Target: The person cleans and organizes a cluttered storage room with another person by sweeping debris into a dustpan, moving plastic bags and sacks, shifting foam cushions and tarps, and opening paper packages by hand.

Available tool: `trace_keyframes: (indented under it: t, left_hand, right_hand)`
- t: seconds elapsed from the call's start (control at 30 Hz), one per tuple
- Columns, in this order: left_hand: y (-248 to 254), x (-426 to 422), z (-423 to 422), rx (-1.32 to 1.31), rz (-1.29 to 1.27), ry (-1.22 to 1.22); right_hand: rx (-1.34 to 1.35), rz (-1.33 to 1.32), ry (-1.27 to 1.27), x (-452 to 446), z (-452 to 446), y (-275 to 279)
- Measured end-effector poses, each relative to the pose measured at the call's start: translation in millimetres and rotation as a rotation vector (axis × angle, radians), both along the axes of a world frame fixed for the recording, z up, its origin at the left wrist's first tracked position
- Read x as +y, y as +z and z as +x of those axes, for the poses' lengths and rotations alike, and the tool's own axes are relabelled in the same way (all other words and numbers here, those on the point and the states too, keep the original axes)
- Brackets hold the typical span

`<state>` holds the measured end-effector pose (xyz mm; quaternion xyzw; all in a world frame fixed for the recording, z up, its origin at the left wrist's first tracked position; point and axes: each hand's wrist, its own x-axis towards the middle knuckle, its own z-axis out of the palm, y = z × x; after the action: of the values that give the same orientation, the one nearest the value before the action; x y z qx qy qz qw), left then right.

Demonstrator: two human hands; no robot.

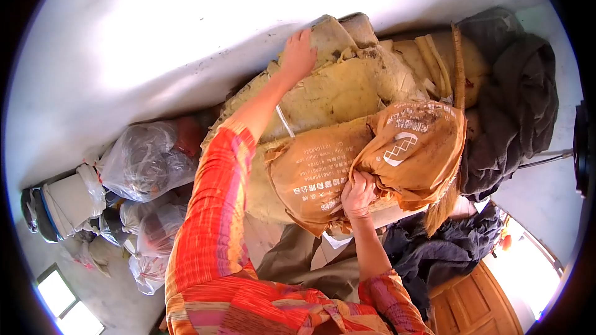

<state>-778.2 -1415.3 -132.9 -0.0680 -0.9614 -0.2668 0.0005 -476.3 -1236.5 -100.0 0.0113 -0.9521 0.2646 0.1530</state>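
My left hand point(299, 56) reaches to the far side of a bulky yellowish foam sheet point(335, 90), folded and worn. It rests against the foam's upper left edge, its fingers extended and partly hidden. Nearer to me, my right hand point(360, 195) is closed on a gathered fold of an orange-brown plastic bag point(316, 167) printed with white lettering. The bag lies over the front of the foam, its right part bunched up and bulging. Beside my left forearm, a thin white strap point(285, 121) crosses the foam.
A straw broom point(442, 211) leans at the right. Dark cloth point(518, 96) is heaped behind it, and more dark clothing point(444, 248) lies below. Clear plastic bags point(149, 158) fill the left side. A white wall point(186, 18) stands behind; a wooden door point(475, 304) is lower right.
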Motion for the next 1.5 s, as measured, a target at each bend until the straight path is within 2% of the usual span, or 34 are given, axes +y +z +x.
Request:
trace_keyframes:
  t: [0.03, 0.1, 0.13, 0.2, 0.23, 0.3, 0.33, 0.43, 0.5, 0.53, 0.63, 0.7, 0.77, 0.83, 0.87, 0.93, 1.0, 1.07, 1.1, 1.17, 1.2, 1.3, 1.4, 1.47, 1.5]
  left_hand:
    - [-6, 2, -10, 0.0, 0.004, 0.006]
    - [-16, 14, -22, -0.231, 0.045, 0.127]
    - [-14, 20, -18, -0.231, 0.051, 0.136]
    - [-7, 33, -5, -0.182, -0.043, -0.005]
    - [-19, 42, 3, -0.187, -0.043, 0.001]
    - [-48, 51, 14, -0.113, -0.308, -0.248]
    - [-47, 52, 11, -0.103, -0.308, -0.247]
    - [-38, 65, 13, 0.055, -0.004, -0.002]
    - [-40, 61, 9, 0.037, 0.094, 0.006]
    - [-42, 54, 16, 0.008, 0.17, 0.021]
    - [-42, 29, 49, -0.004, 0.117, -0.163]
    - [-18, 13, 73, 0.029, 0.131, -0.246]
    - [33, -6, 99, -0.466, 0.352, 0.069]
    - [48, -29, 132, -0.406, 0.388, 0.063]
    - [70, -32, 157, -0.462, 0.391, 0.054]
    - [131, -31, 203, -0.511, 0.481, 0.126]
    - [169, -14, 261, -0.259, 0.374, 0.025]
    - [175, 2, 310, -0.356, 0.53, -0.092]
    - [174, 13, 325, -0.355, 0.527, -0.091]
    - [170, 34, 352, -0.308, 0.228, -0.097]
    - [161, 41, 360, -0.3, 0.233, -0.092]
    - [133, 54, 366, -0.31, -0.044, 0.003]
    - [132, 61, 363, -0.317, -0.037, 0.065]
    - [124, 59, 365, -0.258, -0.041, 0.051]
    - [123, 59, 365, -0.258, -0.065, 0.058]
  right_hand:
    - [0.0, 0.004, 0.006, 0, 1, 0]
    - [-0.024, 0.013, 0.004, 2, 2, -1]
    - [-0.023, 0.019, 0.014, 2, 2, -1]
    - [-0.011, 0.005, 0.007, 1, 2, 0]
    - [-0.01, 0.001, 0.019, 3, 4, -3]
    - [-0.037, -0.02, 0.01, 0, 9, -6]
    - [-0.059, -0.03, 0.0, 1, 6, -5]
    - [-0.038, 0.005, 0.006, 3, 6, -3]
    - [0.021, 0.02, 0.035, 7, 4, -9]
    - [-0.038, 0.008, 0.014, 6, 8, -13]
    - [-0.034, -0.019, 0.006, 3, 3, -3]
    - [-0.078, -0.032, -0.008, 2, 2, 1]
    - [-0.113, -0.029, -0.013, 4, 4, -1]
    - [-0.22, -0.011, -0.04, 2, 2, 4]
    - [-0.313, 0.007, -0.057, 3, 3, 13]
    - [-0.221, -0.085, 0.038, 11, 1, 12]
    - [-0.246, -0.09, 0.083, 15, -1, 20]
    - [-0.226, -0.104, 0.135, 19, -5, 27]
    - [-0.233, -0.099, 0.144, 21, -6, 30]
    - [-0.27, -0.109, 0.154, 24, -9, 55]
    - [-0.282, -0.098, 0.175, 29, -12, 64]
    - [-0.278, -0.128, 0.181, 45, -20, 84]
    - [-0.181, -0.164, 0.144, 70, -39, 114]
    - [-0.624, -0.237, -0.047, 88, -61, 146]
    - [-0.4, -0.148, -0.03, 106, -65, 137]
